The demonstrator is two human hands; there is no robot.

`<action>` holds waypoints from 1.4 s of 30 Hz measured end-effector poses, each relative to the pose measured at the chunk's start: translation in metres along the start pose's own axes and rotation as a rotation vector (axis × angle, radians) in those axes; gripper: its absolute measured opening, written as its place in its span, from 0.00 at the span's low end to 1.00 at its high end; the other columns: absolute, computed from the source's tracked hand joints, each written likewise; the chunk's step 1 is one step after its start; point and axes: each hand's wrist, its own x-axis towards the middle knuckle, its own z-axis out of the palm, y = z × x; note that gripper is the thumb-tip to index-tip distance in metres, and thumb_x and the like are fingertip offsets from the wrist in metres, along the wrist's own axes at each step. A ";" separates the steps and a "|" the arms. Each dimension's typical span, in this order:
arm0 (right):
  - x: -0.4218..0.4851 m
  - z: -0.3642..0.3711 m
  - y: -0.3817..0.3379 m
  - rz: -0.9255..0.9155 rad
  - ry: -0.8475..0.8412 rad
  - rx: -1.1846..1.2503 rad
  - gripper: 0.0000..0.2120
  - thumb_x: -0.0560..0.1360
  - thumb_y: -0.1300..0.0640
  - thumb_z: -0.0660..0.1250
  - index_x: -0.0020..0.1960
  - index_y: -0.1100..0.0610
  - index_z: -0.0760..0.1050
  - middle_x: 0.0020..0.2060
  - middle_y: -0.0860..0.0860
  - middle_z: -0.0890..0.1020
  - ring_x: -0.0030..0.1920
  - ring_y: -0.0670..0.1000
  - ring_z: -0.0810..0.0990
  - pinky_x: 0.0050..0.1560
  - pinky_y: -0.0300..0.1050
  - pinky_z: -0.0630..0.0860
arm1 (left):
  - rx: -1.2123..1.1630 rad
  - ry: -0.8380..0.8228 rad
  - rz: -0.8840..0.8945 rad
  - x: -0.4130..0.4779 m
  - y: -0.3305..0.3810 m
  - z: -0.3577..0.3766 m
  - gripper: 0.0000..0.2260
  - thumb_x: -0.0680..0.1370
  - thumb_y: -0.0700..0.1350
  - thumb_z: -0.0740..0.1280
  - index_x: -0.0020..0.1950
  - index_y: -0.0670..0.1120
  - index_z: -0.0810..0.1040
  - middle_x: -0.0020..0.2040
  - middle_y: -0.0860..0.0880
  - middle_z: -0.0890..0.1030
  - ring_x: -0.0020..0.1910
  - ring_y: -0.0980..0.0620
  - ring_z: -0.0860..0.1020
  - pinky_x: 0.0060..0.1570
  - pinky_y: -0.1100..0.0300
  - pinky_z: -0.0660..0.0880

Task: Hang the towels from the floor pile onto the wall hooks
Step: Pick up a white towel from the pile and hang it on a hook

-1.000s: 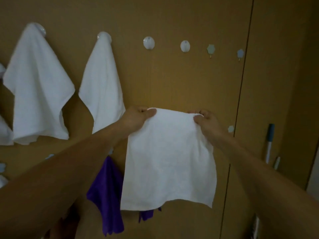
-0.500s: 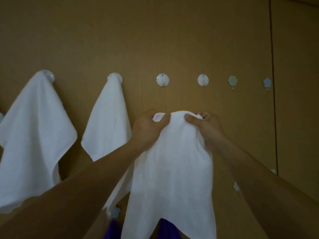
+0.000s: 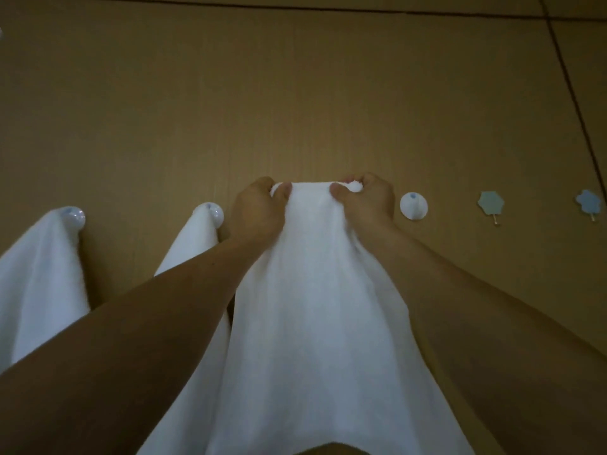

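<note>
A white towel (image 3: 315,307) hangs between my two arms against the brown wall. My left hand (image 3: 258,211) grips its top edge on the left, and my right hand (image 3: 368,201) grips the top edge on the right, thumbs in front. The bunched top edge sits at the height of the hook row, over the spot of the third round hook, which is hidden behind the cloth. Two other white towels (image 3: 42,274) (image 3: 193,244) hang from round white hooks (image 3: 74,216) (image 3: 215,213) to the left.
A bare round white hook (image 3: 414,206) sits just right of my right hand. Farther right are two small pale flower-shaped hooks (image 3: 490,202) (image 3: 589,201). A dark vertical seam (image 3: 571,93) runs down the wall panel at the right.
Both hands have raised the towel to the level of the hook row and brought its top edge together. The view has tilted upward; the purple cloth is out of sight.
</note>
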 end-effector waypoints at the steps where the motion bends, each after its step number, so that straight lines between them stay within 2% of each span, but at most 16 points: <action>1: 0.010 0.004 0.001 -0.023 0.005 -0.054 0.05 0.69 0.52 0.73 0.40 0.47 0.77 0.42 0.44 0.82 0.45 0.48 0.81 0.47 0.45 0.78 | 0.040 0.001 0.002 0.009 -0.003 0.003 0.15 0.79 0.56 0.60 0.37 0.49 0.71 0.33 0.55 0.72 0.32 0.59 0.69 0.30 0.61 0.59; 7: 0.031 0.008 0.016 -0.096 -0.047 -0.436 0.03 0.69 0.48 0.68 0.42 0.44 0.75 0.39 0.41 0.77 0.41 0.48 0.77 0.36 0.39 0.68 | 0.207 -0.028 -0.024 0.018 -0.010 0.017 0.15 0.76 0.57 0.63 0.37 0.47 0.73 0.34 0.52 0.74 0.36 0.49 0.74 0.34 0.58 0.64; 10: 0.027 -0.002 0.015 0.044 -0.130 -0.426 0.08 0.64 0.49 0.71 0.41 0.52 0.79 0.40 0.47 0.82 0.41 0.51 0.81 0.42 0.45 0.78 | 0.060 -0.202 -0.314 0.011 -0.004 0.012 0.15 0.71 0.55 0.70 0.33 0.45 0.75 0.31 0.50 0.76 0.34 0.49 0.76 0.29 0.61 0.65; 13: 0.014 -0.013 0.011 0.194 -0.244 -0.351 0.08 0.60 0.52 0.71 0.35 0.56 0.76 0.34 0.51 0.81 0.36 0.54 0.80 0.39 0.49 0.77 | -0.020 -0.400 -0.573 -0.002 0.004 0.006 0.13 0.71 0.54 0.71 0.41 0.45 0.78 0.38 0.48 0.80 0.36 0.50 0.77 0.29 0.60 0.67; 15: 0.006 -0.015 0.012 0.185 -0.282 -0.472 0.07 0.64 0.52 0.69 0.37 0.55 0.74 0.35 0.51 0.79 0.37 0.54 0.79 0.37 0.45 0.73 | 0.107 -0.501 -0.494 -0.009 0.010 0.006 0.16 0.72 0.59 0.68 0.41 0.46 0.79 0.38 0.49 0.80 0.35 0.52 0.77 0.29 0.59 0.66; 18: -0.010 -0.010 0.023 -0.026 -0.161 -0.733 0.11 0.71 0.48 0.66 0.50 0.52 0.74 0.50 0.50 0.76 0.49 0.54 0.76 0.47 0.47 0.70 | 0.243 -0.519 -0.353 -0.019 0.016 0.012 0.20 0.74 0.64 0.63 0.38 0.47 0.75 0.36 0.49 0.79 0.33 0.52 0.76 0.28 0.59 0.65; 21: -0.030 -0.011 0.036 -0.363 0.040 -0.815 0.11 0.71 0.50 0.66 0.53 0.49 0.76 0.56 0.50 0.71 0.56 0.53 0.69 0.53 0.46 0.62 | 0.583 -0.167 -0.033 -0.034 0.007 0.015 0.21 0.75 0.62 0.55 0.46 0.45 0.73 0.42 0.51 0.78 0.38 0.50 0.76 0.35 0.59 0.64; 23: -0.036 -0.012 0.047 -0.513 0.001 -0.830 0.08 0.74 0.54 0.64 0.52 0.51 0.78 0.54 0.50 0.73 0.54 0.53 0.69 0.54 0.46 0.65 | 0.741 -0.013 0.248 -0.041 0.002 0.013 0.16 0.77 0.56 0.55 0.53 0.45 0.72 0.49 0.47 0.74 0.46 0.47 0.72 0.42 0.57 0.60; 26: -0.045 -0.014 0.052 -0.417 -0.266 -0.519 0.11 0.78 0.49 0.58 0.48 0.53 0.77 0.46 0.49 0.77 0.47 0.51 0.75 0.50 0.50 0.73 | 0.476 -0.230 0.392 -0.042 0.003 0.012 0.09 0.80 0.47 0.58 0.51 0.44 0.76 0.48 0.47 0.75 0.44 0.48 0.74 0.40 0.58 0.64; 29: -0.052 -0.012 0.049 -0.339 -0.242 -0.253 0.18 0.77 0.41 0.50 0.38 0.48 0.71 0.35 0.44 0.76 0.37 0.45 0.74 0.40 0.45 0.71 | 0.021 -0.316 0.082 -0.044 0.014 0.009 0.14 0.79 0.48 0.56 0.40 0.44 0.76 0.38 0.50 0.78 0.38 0.50 0.76 0.36 0.56 0.69; 31: -0.052 -0.010 0.047 -0.342 -0.250 -0.279 0.16 0.79 0.41 0.54 0.44 0.49 0.75 0.38 0.44 0.78 0.39 0.44 0.75 0.39 0.43 0.71 | -0.059 -0.312 0.002 -0.046 0.018 0.010 0.11 0.78 0.51 0.59 0.42 0.47 0.75 0.37 0.54 0.77 0.36 0.57 0.74 0.33 0.62 0.66; 33: -0.049 -0.008 0.045 -0.300 -0.310 -0.370 0.09 0.78 0.49 0.61 0.50 0.53 0.76 0.42 0.47 0.80 0.42 0.47 0.77 0.41 0.43 0.73 | 0.019 -0.366 0.033 -0.047 0.020 0.011 0.08 0.75 0.50 0.66 0.51 0.47 0.75 0.42 0.55 0.76 0.38 0.62 0.73 0.31 0.70 0.65; 35: -0.047 -0.007 0.042 -0.221 -0.364 -0.390 0.00 0.74 0.56 0.64 0.45 0.52 0.73 0.39 0.47 0.79 0.40 0.48 0.77 0.38 0.43 0.72 | -0.015 -0.415 0.015 -0.047 0.021 0.013 0.11 0.75 0.46 0.68 0.55 0.45 0.74 0.46 0.53 0.78 0.39 0.62 0.74 0.31 0.73 0.68; 37: -0.048 -0.008 0.038 -0.126 -0.408 -0.334 0.03 0.73 0.57 0.65 0.45 0.52 0.72 0.40 0.47 0.79 0.41 0.48 0.78 0.39 0.43 0.74 | -0.036 -0.441 -0.028 -0.048 0.023 0.013 0.10 0.75 0.44 0.68 0.55 0.45 0.74 0.45 0.52 0.78 0.40 0.61 0.74 0.30 0.73 0.67; 39: -0.049 -0.010 0.032 0.016 -0.441 -0.201 0.11 0.72 0.58 0.66 0.53 0.52 0.73 0.45 0.47 0.79 0.46 0.48 0.79 0.44 0.45 0.77 | -0.110 -0.472 -0.138 -0.051 0.022 0.009 0.11 0.74 0.42 0.67 0.55 0.46 0.74 0.44 0.53 0.78 0.41 0.58 0.76 0.33 0.69 0.69; 42: -0.053 -0.015 0.028 0.187 -0.450 -0.016 0.15 0.70 0.59 0.64 0.57 0.53 0.73 0.48 0.50 0.81 0.47 0.51 0.81 0.49 0.52 0.80 | -0.416 -0.468 -0.349 -0.058 0.016 0.001 0.14 0.71 0.39 0.65 0.56 0.46 0.77 0.45 0.49 0.81 0.44 0.51 0.80 0.37 0.59 0.75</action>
